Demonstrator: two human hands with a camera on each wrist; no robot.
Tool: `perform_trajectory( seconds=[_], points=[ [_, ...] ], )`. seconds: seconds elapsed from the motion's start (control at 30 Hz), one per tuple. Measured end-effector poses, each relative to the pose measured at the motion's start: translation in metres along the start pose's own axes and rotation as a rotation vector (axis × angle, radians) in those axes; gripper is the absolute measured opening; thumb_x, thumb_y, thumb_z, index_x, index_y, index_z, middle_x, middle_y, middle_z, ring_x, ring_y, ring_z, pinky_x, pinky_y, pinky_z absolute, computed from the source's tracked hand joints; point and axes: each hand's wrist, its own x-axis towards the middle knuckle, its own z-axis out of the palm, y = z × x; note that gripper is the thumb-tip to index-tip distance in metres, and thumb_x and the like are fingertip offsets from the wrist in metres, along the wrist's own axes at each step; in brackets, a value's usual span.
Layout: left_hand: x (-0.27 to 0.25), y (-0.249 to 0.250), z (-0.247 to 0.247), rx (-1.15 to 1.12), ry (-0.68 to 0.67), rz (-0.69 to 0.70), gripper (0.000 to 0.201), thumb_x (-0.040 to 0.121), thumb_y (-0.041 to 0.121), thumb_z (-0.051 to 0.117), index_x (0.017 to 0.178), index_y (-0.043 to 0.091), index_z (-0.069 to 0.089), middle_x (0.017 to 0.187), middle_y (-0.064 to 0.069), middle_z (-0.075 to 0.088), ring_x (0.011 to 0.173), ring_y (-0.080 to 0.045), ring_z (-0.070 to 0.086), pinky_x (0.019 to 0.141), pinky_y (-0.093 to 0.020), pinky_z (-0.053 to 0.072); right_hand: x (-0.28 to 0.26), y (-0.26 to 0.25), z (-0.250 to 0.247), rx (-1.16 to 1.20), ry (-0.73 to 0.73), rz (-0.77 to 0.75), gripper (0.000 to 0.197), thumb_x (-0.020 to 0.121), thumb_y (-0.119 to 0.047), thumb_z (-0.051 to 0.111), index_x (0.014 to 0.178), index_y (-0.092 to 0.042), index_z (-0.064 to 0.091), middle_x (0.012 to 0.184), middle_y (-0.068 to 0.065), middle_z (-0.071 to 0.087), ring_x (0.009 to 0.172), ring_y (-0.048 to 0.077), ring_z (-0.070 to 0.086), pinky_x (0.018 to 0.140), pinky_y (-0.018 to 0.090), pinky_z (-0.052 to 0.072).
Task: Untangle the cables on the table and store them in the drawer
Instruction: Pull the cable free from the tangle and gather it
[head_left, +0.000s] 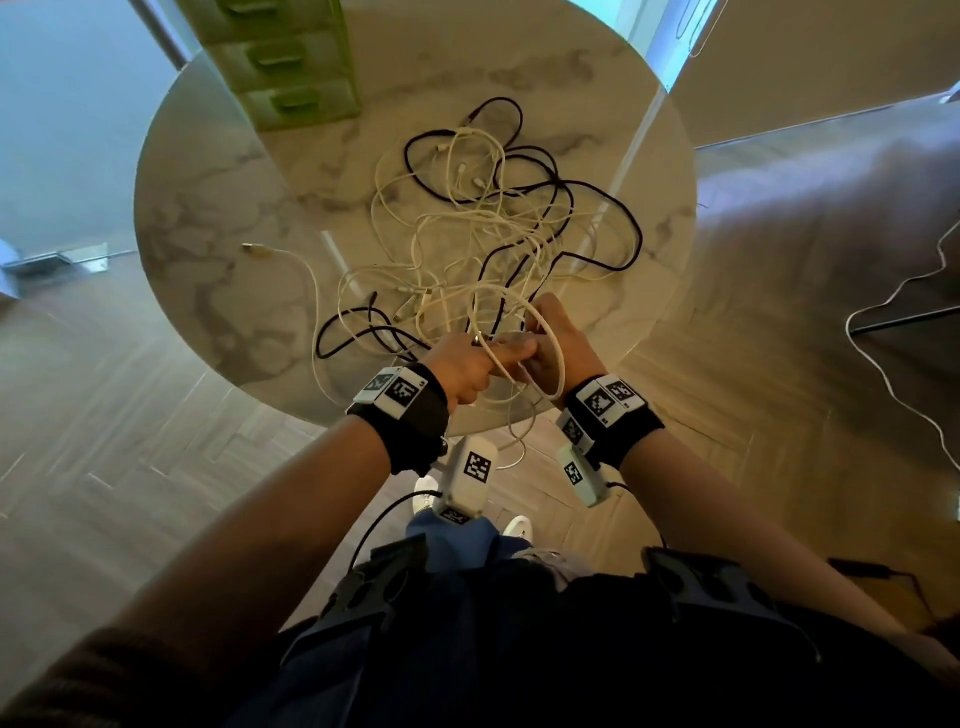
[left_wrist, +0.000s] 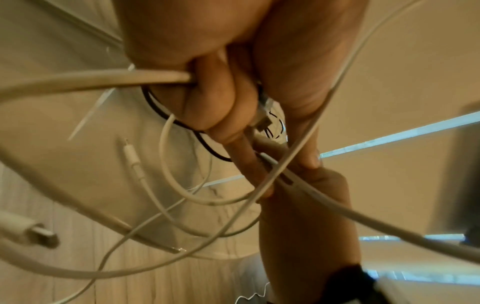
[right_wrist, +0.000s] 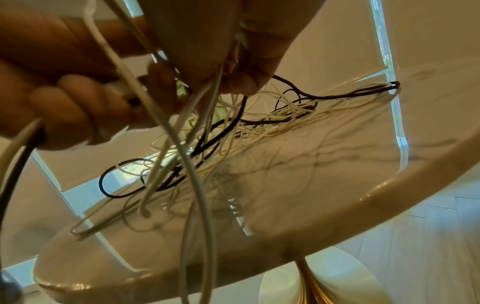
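Observation:
A tangle of white and black cables (head_left: 498, 223) lies spread over the round marble table (head_left: 218, 208). The green drawer unit (head_left: 291, 67) stands at the table's far left with its drawers closed. Both hands meet above the near edge. My left hand (head_left: 478, 364) curls round a thick white cable (left_wrist: 103, 79) and holds a small plug between its fingers. My right hand (head_left: 550, 338) pinches white strands (right_wrist: 207, 98) that rise from the pile, and a white loop (head_left: 558, 358) arcs over it. In the right wrist view the tangle (right_wrist: 259, 123) lies just beyond the fingertips.
A loose white cable with a metal plug (head_left: 260, 250) trails off to the left. White cable hangs over the near table edge (head_left: 514, 441). Another white cord (head_left: 893, 312) snakes across the floor on the right. The table's pedestal (right_wrist: 306, 283) stands under the rim.

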Motion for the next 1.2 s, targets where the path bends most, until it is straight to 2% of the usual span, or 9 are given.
perform_trajectory(
  seconds=[0.1,0.3,0.43,0.57,0.63,0.73,0.9,1.03,1.2],
  points=[
    [0.005,-0.005,-0.002,0.043,0.022,0.056,0.018,0.078,0.017,0.073,0.060,0.015,0.069,0.055,-0.003,0.046,0.045,-0.011,0.027,0.036,-0.017,0.024,-0.005,-0.005,-0.002,-0.015,0.035,-0.111,0.018,0.084,-0.005,0.062,0.102,-0.007,0.060,0.084,-0.008,0.044,0.068,0.006,0.040,0.064,0.027,0.041],
    [-0.031,-0.007,-0.009,0.043,-0.094,0.565,0.029,0.082,-0.006,0.064,0.108,0.007,0.064,0.070,0.015,0.070,0.072,0.003,0.064,0.074,-0.012,0.047,0.006,0.018,-0.008,0.013,0.117,-0.048,0.019,0.080,-0.004,0.067,0.097,-0.010,0.074,0.095,0.009,0.038,0.082,0.019,0.041,0.074,0.026,0.036],
    [-0.051,-0.007,-0.029,0.138,-0.256,0.759,0.029,0.077,-0.008,0.068,0.103,0.005,0.065,0.080,0.013,0.071,0.080,0.000,0.065,0.078,-0.014,0.048,0.011,0.027,-0.010,-0.025,0.053,0.054,0.019,0.087,-0.006,0.061,0.100,-0.011,0.073,0.101,0.012,0.042,0.090,0.017,0.043,0.081,0.017,0.033],
    [-0.040,-0.017,-0.039,0.410,-0.260,0.566,0.018,0.074,0.014,0.078,0.088,0.024,0.071,0.091,0.001,0.070,0.083,0.000,0.063,0.081,-0.011,0.044,0.013,0.017,-0.006,0.006,0.130,-0.009,0.014,0.083,-0.007,0.066,0.084,-0.020,0.071,0.101,0.009,0.042,0.086,0.035,0.055,0.082,0.043,0.051],
    [-0.031,-0.018,-0.037,0.370,-0.166,0.413,0.014,0.079,0.040,0.071,0.089,0.032,0.071,0.099,-0.009,0.070,0.060,-0.001,0.057,0.057,-0.010,0.043,0.011,0.013,-0.008,-0.013,0.171,-0.071,0.021,0.082,-0.007,0.066,0.073,-0.026,0.063,0.092,0.013,0.043,0.076,0.037,0.052,0.069,0.045,0.049],
    [-0.023,-0.012,-0.036,-0.196,-0.260,0.165,0.080,0.075,0.079,0.034,0.102,0.013,0.070,0.114,-0.016,0.067,0.036,-0.005,0.021,0.038,-0.020,0.010,0.004,0.004,-0.013,-0.156,0.187,-0.225,0.010,0.078,-0.009,0.066,0.070,-0.003,0.067,0.082,0.014,0.046,0.070,0.025,0.042,0.059,0.035,0.042],
    [-0.004,-0.008,-0.026,-0.606,-0.353,0.032,0.126,0.055,0.099,0.011,0.119,0.003,0.060,0.130,-0.031,0.050,0.041,-0.011,0.009,0.041,-0.016,0.010,-0.006,-0.001,-0.011,-0.282,0.214,-0.308,0.018,0.077,-0.019,0.057,0.084,-0.017,0.074,0.103,0.021,0.058,0.088,0.040,0.056,0.072,0.043,0.047],
    [0.006,-0.011,-0.021,-0.579,-0.274,-0.066,0.089,0.076,0.086,0.022,0.083,0.009,0.066,0.080,-0.012,0.058,0.041,-0.006,0.011,0.039,-0.014,0.010,-0.012,-0.005,-0.015,-0.220,0.205,-0.330,0.021,0.080,-0.021,0.057,0.090,-0.018,0.075,0.107,0.019,0.060,0.096,0.036,0.054,0.079,0.038,0.043],
    [0.005,-0.010,-0.010,-0.517,-0.195,-0.069,0.026,0.092,0.038,0.052,0.078,0.017,0.057,0.066,0.004,0.059,0.030,-0.001,0.019,0.034,-0.013,0.008,-0.019,-0.024,-0.010,-0.056,0.143,-0.482,0.018,0.083,-0.016,0.055,0.089,-0.006,0.069,0.089,0.013,0.068,0.085,0.021,0.053,0.076,0.029,0.041]
  ],
)
